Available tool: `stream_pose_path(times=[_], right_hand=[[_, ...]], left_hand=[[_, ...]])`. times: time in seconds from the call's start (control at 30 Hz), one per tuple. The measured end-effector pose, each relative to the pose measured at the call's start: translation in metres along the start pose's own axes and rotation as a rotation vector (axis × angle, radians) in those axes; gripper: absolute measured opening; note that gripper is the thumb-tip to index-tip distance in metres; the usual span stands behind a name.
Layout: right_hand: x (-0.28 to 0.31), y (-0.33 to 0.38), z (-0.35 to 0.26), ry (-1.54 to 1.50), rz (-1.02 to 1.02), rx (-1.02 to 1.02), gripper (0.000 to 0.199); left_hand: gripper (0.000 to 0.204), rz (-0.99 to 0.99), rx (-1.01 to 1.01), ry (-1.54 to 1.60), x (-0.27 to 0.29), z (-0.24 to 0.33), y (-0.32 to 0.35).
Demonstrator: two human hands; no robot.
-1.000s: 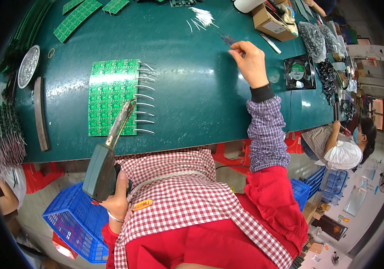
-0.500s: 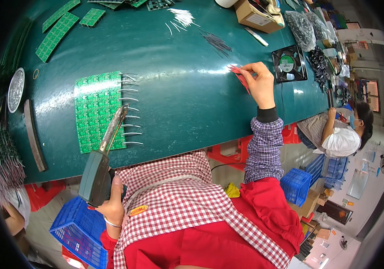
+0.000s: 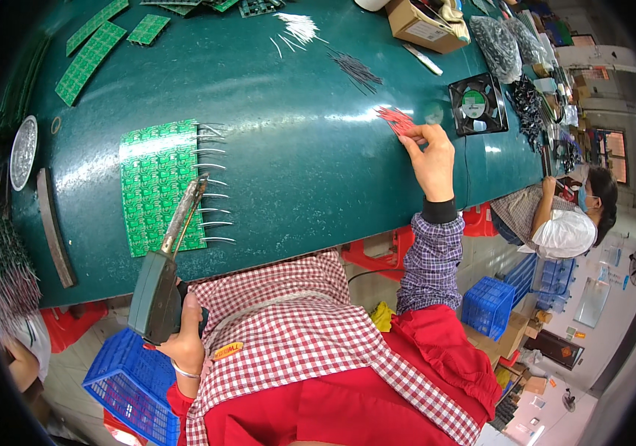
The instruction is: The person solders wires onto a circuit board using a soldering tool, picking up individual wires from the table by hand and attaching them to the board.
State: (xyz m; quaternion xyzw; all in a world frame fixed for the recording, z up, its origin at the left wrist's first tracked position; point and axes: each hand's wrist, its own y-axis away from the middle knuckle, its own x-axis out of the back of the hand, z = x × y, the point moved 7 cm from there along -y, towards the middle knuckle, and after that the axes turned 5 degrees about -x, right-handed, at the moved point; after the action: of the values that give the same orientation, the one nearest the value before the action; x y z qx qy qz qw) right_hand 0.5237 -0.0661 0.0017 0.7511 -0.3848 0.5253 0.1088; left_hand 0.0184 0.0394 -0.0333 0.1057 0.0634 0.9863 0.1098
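My left hand [image 3: 184, 340] is wrapped round the grip of a dark green soldering gun [image 3: 156, 297]. The gun's metal tip reaches up over the right edge of a green circuit board panel [image 3: 156, 186] on the table. Several white wires [image 3: 215, 195] stick out from that edge, with dark ones at its far corner. Farther right, my right hand [image 3: 432, 160] is closed in a pinch at the near end of a small pile of red wires [image 3: 394, 119]. Whether a single wire is between the fingertips is hard to make out.
Black wires [image 3: 355, 68] and white wires [image 3: 299, 28] lie farther back on the green table [image 3: 310, 201]. A black fan [image 3: 478, 104] stands right of my right hand. A metal bar [image 3: 56, 227] and round dish [image 3: 23, 152] lie left. A co-worker [image 3: 567, 215] sits far right.
My right hand has drawn slightly nearer to me, uncovering more of the red wire pile. My left hand and the soldering gun have barely shifted.
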Motion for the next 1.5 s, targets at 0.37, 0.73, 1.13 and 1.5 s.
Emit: stream_pose_path(times=[0.37, 0.73, 1.13, 1.5], right_hand=[[-0.011, 0.003, 0.000, 0.118, 0.023, 0.182, 0.009], [-0.003, 0.002, 0.000, 0.123, 0.082, 0.165, 0.009], [-0.009, 0.000, 0.000, 0.146, 0.035, 0.137, 0.008], [0.013, -0.005, -0.037, -0.039, 0.054, 0.133, 0.010]], left_hand=[[0.033, 0.052, 0.077, -0.089, -0.005, 0.008, 0.001], [0.038, -0.011, 0.006, -0.028, -0.007, 0.008, -0.004], [0.037, 0.001, 0.030, -0.021, -0.007, 0.009, -0.006], [0.038, 0.012, -0.038, -0.002, -0.005, 0.008, -0.008]])
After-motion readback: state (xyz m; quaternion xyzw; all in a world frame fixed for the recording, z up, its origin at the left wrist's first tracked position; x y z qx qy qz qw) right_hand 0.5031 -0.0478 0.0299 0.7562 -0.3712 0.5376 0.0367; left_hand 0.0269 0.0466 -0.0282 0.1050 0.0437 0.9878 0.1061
